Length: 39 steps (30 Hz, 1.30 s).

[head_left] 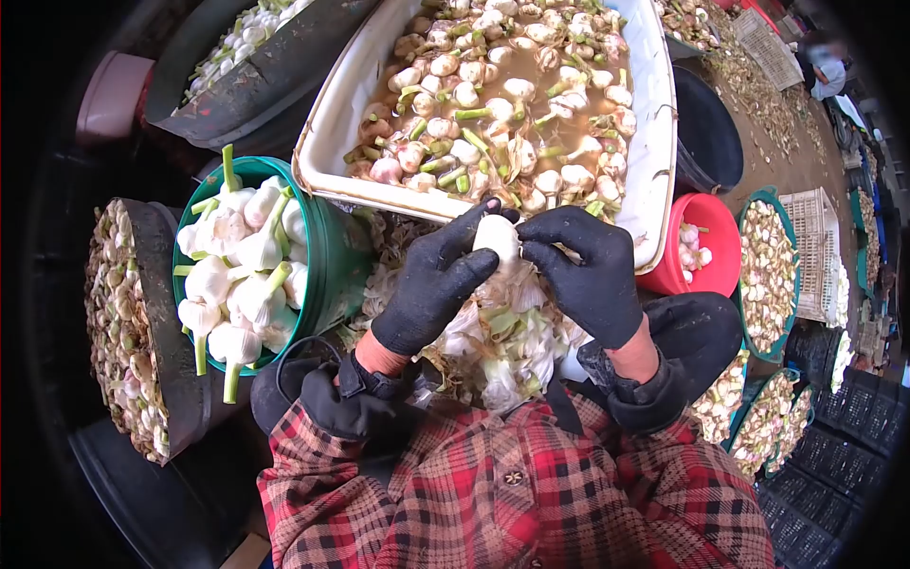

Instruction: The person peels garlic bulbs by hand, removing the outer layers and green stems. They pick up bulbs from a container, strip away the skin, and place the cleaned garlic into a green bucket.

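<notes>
Both my hands wear black gloves and meet in front of me, just past the near rim of a white tub (417, 197). Between them is a white garlic bulb (497, 237). My left hand (431, 275) grips it from the left, thumb across its lower side. From the right, my right hand (588, 270) pinches at the bulb with bent fingers; whether a strip of skin is between them I cannot make out. Below lies a heap of peeled garlic skins (502, 356). In the tub, unpeeled garlic bulbs (464, 93) with green stems float in brown water.
At left stands a green bucket (332, 275) full of clean white garlic (242, 251). A red bucket (706, 242) at right holds a few bulbs. Dark containers of garlic crowd both sides. Further right are green baskets (768, 275), a cream crate (810, 251) and another person (828, 76).
</notes>
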Motion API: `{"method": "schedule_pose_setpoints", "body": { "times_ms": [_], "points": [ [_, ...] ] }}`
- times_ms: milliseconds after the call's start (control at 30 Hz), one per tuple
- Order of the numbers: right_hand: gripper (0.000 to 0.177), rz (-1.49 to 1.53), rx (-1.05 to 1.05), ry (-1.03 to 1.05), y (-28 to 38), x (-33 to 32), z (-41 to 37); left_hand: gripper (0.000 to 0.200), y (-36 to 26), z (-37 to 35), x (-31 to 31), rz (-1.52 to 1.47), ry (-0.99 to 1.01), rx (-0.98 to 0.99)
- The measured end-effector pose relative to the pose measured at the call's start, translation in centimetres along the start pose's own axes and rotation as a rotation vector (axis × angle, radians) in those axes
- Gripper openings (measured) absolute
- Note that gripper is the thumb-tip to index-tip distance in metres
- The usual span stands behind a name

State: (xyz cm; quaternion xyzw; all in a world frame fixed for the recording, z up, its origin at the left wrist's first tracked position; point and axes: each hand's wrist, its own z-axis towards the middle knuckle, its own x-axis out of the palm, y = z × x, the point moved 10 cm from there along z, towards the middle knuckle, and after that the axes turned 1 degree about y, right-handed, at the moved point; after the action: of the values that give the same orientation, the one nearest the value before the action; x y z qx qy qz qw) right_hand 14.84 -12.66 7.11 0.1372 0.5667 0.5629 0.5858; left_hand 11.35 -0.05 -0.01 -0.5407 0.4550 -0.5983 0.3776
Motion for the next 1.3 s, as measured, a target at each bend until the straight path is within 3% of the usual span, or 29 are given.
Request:
{"method": "schedule_pose_setpoints", "body": {
  "times_ms": [133, 233, 300, 433, 500, 633, 767, 833, 900, 1033, 1100, 1300],
  "points": [
    [0.014, -0.115, -0.056, -0.067, 0.5, 0.2, -0.6, 0.054, 0.0, -0.4, 0.4, -0.022, 0.012, -0.055],
    [0.011, -0.266, -0.129, -0.062, 1.5, 1.0, -1.0, 0.055, -0.3, -0.2, 0.4, 0.154, 0.005, -0.016],
    [0.01, -0.29, -0.127, -0.054, 1.0, 1.4, -1.3, 0.057, 1.6, -0.6, 0.5, 0.151, -0.007, -0.321],
    [0.006, -0.215, -0.006, -0.052, -1.3, 1.4, -1.4, 0.06, 0.8, -0.8, 0.6, 0.468, 0.07, -0.337],
    [0.004, -0.165, 0.063, -0.056, -2.6, 1.3, -1.4, 0.064, -1.5, -0.7, 1.5, 0.681, 0.096, -0.043],
    [0.006, 0.091, 0.236, -0.067, -4.6, 0.6, -1.7, 0.063, -2.0, -0.6, 0.9, 0.583, -0.004, 0.114],
    [0.013, 0.202, 0.201, -0.047, -4.0, 0.8, -2.4, 0.061, -1.5, -0.5, 0.9, 0.451, -0.057, 0.121],
    [0.011, -0.026, 0.135, -0.109, -2.9, 0.5, -2.7, 0.055, -0.4, -0.5, 0.3, 0.663, -0.09, -0.078],
    [0.01, -0.03, 0.147, -0.128, -3.0, 1.0, -3.0, 0.049, 0.6, -0.5, 0.5, 0.629, -0.06, -0.101],
    [0.007, -0.073, 0.191, -0.128, -3.9, 1.2, -3.0, 0.046, -0.2, -1.0, 1.4, 0.748, -0.034, 0.01],
    [0.007, -0.013, 0.34, -0.057, -5.9, 1.4, -3.0, 0.051, -2.6, -1.6, 3.7, 0.794, 0.049, 0.315],
    [0.01, 0.04, 0.345, -0.013, -6.8, 1.7, -3.4, 0.057, -2.9, -2.0, 4.5, 0.793, 0.137, 0.372]
  ]
}}
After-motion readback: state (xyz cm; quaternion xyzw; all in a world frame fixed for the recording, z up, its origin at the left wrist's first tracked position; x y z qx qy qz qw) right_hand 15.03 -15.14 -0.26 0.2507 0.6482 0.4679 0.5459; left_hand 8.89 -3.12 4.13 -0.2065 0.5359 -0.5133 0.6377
